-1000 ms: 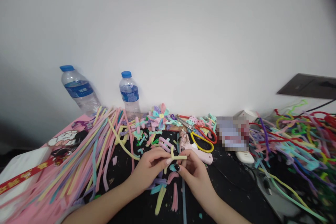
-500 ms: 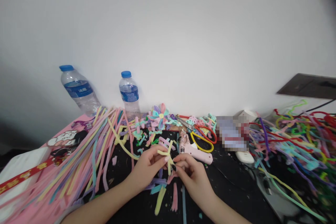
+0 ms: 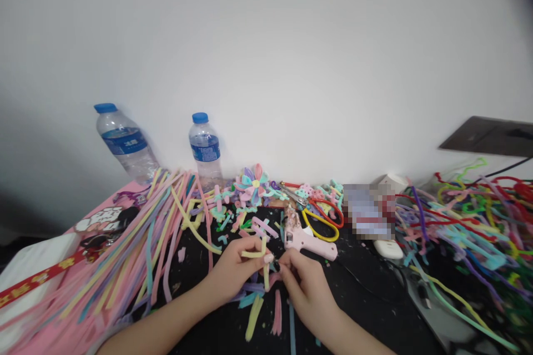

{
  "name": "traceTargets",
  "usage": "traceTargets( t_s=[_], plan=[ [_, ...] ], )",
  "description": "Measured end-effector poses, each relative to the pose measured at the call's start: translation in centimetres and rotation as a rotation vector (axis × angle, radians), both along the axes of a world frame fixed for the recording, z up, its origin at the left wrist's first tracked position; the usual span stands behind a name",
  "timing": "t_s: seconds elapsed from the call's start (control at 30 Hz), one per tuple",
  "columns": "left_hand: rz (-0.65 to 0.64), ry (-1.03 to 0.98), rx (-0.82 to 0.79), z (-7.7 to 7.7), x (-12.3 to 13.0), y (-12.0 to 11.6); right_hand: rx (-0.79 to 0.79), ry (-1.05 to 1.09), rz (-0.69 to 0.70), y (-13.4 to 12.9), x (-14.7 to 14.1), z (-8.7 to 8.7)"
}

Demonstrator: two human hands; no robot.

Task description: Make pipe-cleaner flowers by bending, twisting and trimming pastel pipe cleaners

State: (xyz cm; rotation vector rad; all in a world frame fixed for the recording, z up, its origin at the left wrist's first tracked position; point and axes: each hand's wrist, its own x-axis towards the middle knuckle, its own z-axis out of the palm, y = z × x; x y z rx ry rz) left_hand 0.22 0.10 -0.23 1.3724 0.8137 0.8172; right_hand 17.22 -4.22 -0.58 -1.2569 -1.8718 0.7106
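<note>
My left hand (image 3: 244, 262) is closed, thumb against fingers, on a pale yellow pipe cleaner piece (image 3: 264, 247) with bent, branching arms. My right hand (image 3: 306, 280) is pinched close beside it, its fingertips at a small dark bit (image 3: 275, 267) between the two hands; whether it holds that bit or a nail hides it, I cannot make out. Below the hands lie short cut pieces: a yellow strip (image 3: 254, 319), a pink strip (image 3: 277, 313) and purple ones. A pink glue gun (image 3: 312, 243) lies just beyond my right hand.
Scissors (image 3: 320, 224) with red and yellow handles rest behind the glue gun. A long pipe cleaner bundle (image 3: 137, 249) spreads at left, a tangled pile (image 3: 478, 233) at right. Two water bottles (image 3: 205, 147) lean by the wall. Finished flowers (image 3: 254, 184) sit at the back.
The yellow pipe cleaner piece has turned and shifted slightly left in my left hand. My right fingertips have drawn in closer together beside it.
</note>
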Motion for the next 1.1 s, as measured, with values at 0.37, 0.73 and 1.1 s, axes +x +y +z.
traceTargets(
  t_s=[0.37,0.73,1.1],
  plan=[
    [-0.013,-0.197,-0.235,0.43,0.3,-0.29,-0.027,0.054,-0.031,-0.29,0.38,-0.21],
    [-0.262,-0.571,-0.57,0.44,-0.53,0.57,-0.031,0.051,-0.062,0.17,0.77,-0.36],
    [-0.113,-0.41,-0.515,-0.19,-0.01,0.15,-0.02,0.068,-0.014,-0.08,0.43,-0.27]
  ],
)
